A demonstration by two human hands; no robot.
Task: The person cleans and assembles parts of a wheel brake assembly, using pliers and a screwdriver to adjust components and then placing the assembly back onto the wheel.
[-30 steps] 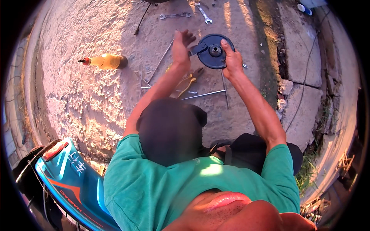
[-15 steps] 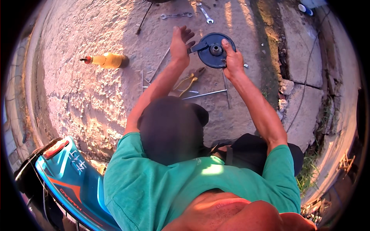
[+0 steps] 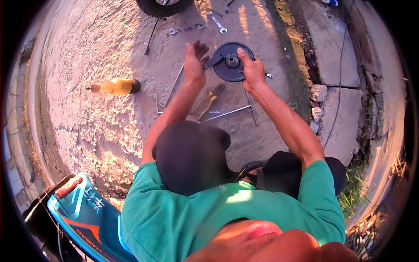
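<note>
My right hand (image 3: 251, 67) grips the near right edge of a dark round metal hub plate (image 3: 227, 70) held above the concrete ground. A short lever arm sticks out of the plate's left side. My left hand (image 3: 194, 61) is beside that lever with its fingers spread, holding nothing; whether it touches the lever I cannot tell. Yellow-handled pliers (image 3: 208, 100) and several thin metal rods (image 3: 227, 113) lie on the ground under my forearms.
A yellow bottle (image 3: 115, 86) lies on its side at the left. Two wrenches (image 3: 187, 29) lie near a tyre (image 3: 163, 6) at the top. A blue vehicle body (image 3: 83, 214) stands at the lower left. Cracked concrete slabs (image 3: 336, 109) and grass run along the right.
My left hand has drawn slightly closer to the plate's lever. My right hand keeps its grip on the plate. The view has shifted a little.
</note>
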